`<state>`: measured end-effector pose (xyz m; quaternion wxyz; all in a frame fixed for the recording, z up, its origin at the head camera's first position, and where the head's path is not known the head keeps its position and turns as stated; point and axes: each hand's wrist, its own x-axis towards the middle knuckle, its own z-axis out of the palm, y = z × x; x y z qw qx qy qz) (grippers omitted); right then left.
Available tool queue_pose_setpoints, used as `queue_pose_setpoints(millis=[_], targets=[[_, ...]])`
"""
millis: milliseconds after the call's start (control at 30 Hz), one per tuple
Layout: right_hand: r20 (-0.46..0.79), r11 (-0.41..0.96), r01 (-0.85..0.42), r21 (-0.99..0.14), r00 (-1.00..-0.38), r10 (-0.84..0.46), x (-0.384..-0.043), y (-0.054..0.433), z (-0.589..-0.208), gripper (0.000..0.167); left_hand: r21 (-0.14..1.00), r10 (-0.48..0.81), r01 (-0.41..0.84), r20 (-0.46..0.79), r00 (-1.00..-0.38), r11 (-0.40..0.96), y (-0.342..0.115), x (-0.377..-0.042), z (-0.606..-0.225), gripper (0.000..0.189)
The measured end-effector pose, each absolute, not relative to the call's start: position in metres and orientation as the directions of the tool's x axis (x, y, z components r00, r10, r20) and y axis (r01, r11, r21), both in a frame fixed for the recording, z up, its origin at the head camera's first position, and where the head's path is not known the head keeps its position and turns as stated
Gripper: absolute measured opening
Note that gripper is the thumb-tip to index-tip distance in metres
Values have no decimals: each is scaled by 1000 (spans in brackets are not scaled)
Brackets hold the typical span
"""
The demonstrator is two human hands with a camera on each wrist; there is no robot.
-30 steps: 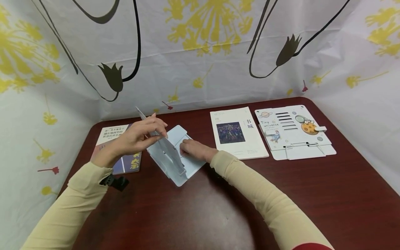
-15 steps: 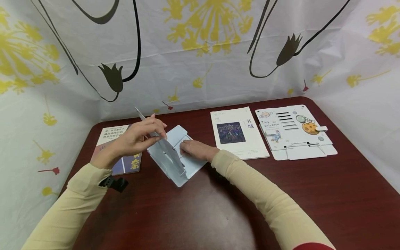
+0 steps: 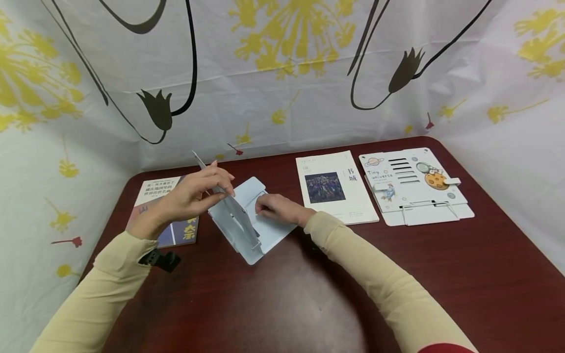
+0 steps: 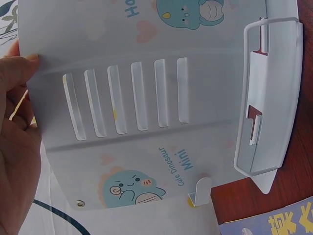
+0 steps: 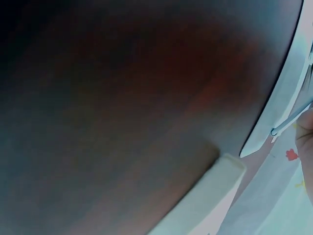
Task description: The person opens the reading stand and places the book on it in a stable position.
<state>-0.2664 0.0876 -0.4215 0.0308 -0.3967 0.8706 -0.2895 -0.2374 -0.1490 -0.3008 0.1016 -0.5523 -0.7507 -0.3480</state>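
Observation:
A pale blue book stand stands tilted up on the table, its base plate flat and its slotted panel raised. The left wrist view shows the panel with cartoon dinosaurs, slots and a white wire page holder along its lower edge. My left hand pinches the panel's upper edge between thumb and fingers. Behind the panel, my right hand is low over the base, fingers curled. In the right wrist view, a thin wire leg runs to that hand; the fingertips are mostly hidden.
A purple and white book lies left of the stand. To the right lie a white magazine and a second, white book stand, folded flat. A printed curtain hangs behind the dark red table.
My right hand has shifted slightly to the right and up over the base, and its fingers have curled more. The left hand keeps its hold, and the panel stays at about the same tilt.

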Motion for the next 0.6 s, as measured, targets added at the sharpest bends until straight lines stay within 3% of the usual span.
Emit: queue_pose_setpoints(millis=[600], targets=[[268, 469, -636, -612, -726, -634, -266, 99, -422, 4, 415, 762, 898, 533, -368, 143, -141, -242, -301, 30]])
